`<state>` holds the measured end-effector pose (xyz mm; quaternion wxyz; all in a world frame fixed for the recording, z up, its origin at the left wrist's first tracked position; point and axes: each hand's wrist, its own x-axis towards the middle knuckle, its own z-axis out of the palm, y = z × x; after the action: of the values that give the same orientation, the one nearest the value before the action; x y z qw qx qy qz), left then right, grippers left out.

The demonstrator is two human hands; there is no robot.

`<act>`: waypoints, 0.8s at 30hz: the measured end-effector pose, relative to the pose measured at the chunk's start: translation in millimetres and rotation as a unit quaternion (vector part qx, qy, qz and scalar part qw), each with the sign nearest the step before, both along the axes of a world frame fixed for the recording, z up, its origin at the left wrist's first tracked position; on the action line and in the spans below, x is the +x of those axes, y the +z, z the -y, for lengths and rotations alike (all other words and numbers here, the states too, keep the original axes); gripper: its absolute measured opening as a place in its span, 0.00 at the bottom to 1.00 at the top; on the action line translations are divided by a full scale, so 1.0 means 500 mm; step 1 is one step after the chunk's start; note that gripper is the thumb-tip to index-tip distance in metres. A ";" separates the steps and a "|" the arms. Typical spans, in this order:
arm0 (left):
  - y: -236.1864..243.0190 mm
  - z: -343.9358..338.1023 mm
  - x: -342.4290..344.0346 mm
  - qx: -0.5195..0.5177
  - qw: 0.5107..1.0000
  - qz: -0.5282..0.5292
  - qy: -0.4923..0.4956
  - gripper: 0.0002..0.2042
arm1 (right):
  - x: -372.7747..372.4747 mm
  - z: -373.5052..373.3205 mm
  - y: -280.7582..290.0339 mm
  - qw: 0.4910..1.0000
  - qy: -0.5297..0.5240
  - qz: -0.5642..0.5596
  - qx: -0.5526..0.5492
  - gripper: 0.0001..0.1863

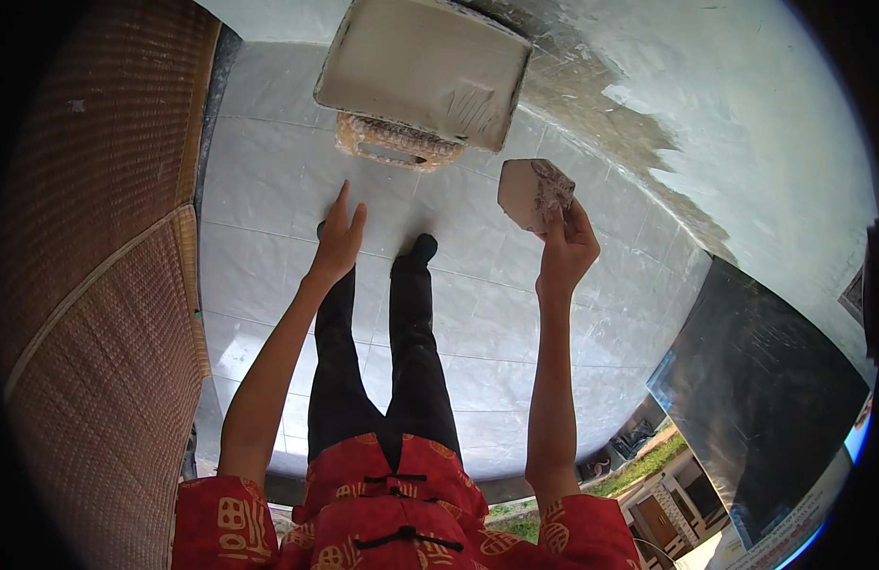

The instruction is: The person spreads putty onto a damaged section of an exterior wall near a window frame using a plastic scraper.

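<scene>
My right hand (pixel 564 249) grips a flat, angular grey-brown piece (pixel 529 195) by its lower right corner, thumb on the near face. Darker smears mark the side of this piece by my fingers; its exact kind does not show. My left hand (pixel 340 236) is empty, held out with fingers extended and thumb apart. Ahead of both hands is a shallow rectangular tray (pixel 411 66) spread with smooth grey-brown paste. Scrape lines cross the paste near the tray's right corner. Neither hand touches the tray.
Under the tray shows a spattered orange-tan support (pixel 397 142) with a slot. At the right rises a pale wall (pixel 743 114) with a rough, darker patch. Woven brown panels (pixel 116 313) line the left. A dark sheet (pixel 757 389) hangs at the lower right, above grey floor tiles (pixel 487 304).
</scene>
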<state>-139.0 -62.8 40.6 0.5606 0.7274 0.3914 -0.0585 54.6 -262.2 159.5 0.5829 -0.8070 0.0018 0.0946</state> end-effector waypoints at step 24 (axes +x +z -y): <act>-0.139 -0.060 0.268 -0.385 0.828 0.193 0.358 0.29 | 0.317 -0.227 -0.250 0.889 0.298 0.259 -0.233 0.13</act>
<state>-4.9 -32.8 -28.8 0.8407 0.2580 0.4543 0.1421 213.2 -148.9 34.7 0.3026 -0.8781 -0.3676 0.0478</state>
